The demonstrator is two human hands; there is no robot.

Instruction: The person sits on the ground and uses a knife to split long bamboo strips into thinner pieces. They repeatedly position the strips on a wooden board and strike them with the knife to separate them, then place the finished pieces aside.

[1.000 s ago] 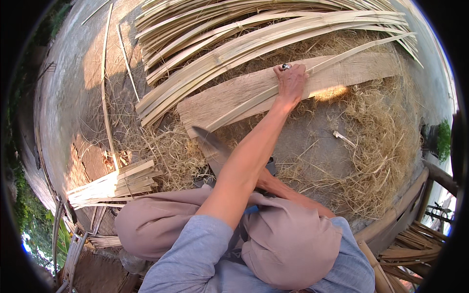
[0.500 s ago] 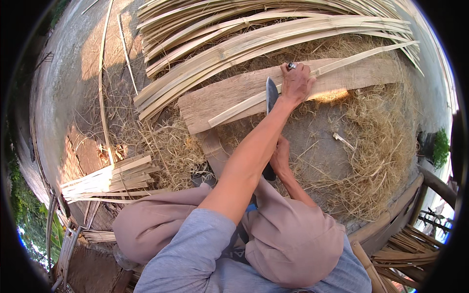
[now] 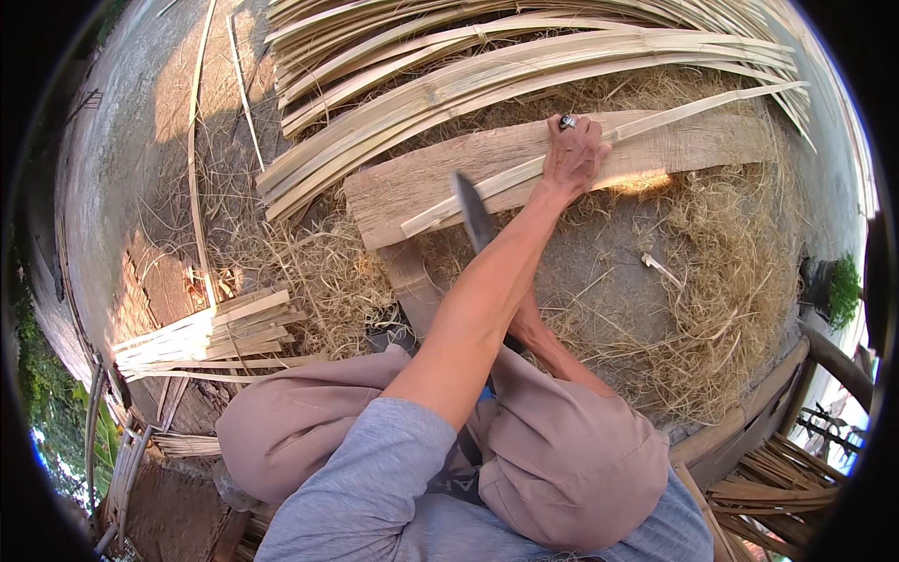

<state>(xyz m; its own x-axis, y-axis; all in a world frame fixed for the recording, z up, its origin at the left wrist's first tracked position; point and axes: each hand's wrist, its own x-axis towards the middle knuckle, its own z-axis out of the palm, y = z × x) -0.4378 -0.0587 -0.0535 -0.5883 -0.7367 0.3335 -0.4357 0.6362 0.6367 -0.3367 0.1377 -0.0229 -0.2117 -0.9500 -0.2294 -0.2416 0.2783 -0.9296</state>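
My left hand (image 3: pixel 574 157), a ring on one finger, is closed on a pale bamboo strip (image 3: pixel 473 199) and presses it down on a broad wooden plank (image 3: pixel 398 187). Under my left forearm passes my right arm; of my right hand (image 3: pixel 526 321) only part shows, closed on a large knife (image 3: pixel 476 217). The knife's dark blade points up and away, crossing the strip near its left end. Its handle is mostly hidden behind my left forearm and knee.
A thick layer of split bamboo strips (image 3: pixel 449 89) lies beyond the plank. Another bundle of strips (image 3: pixel 211 337) is at the left. Curly shavings (image 3: pixel 721 300) cover the ground on both sides. My bent knees (image 3: pixel 571 450) are close below my arms.
The knife has moved left along the strip toward its near end, and my right hand has shifted left behind my left forearm. My left hand stays on the strip.
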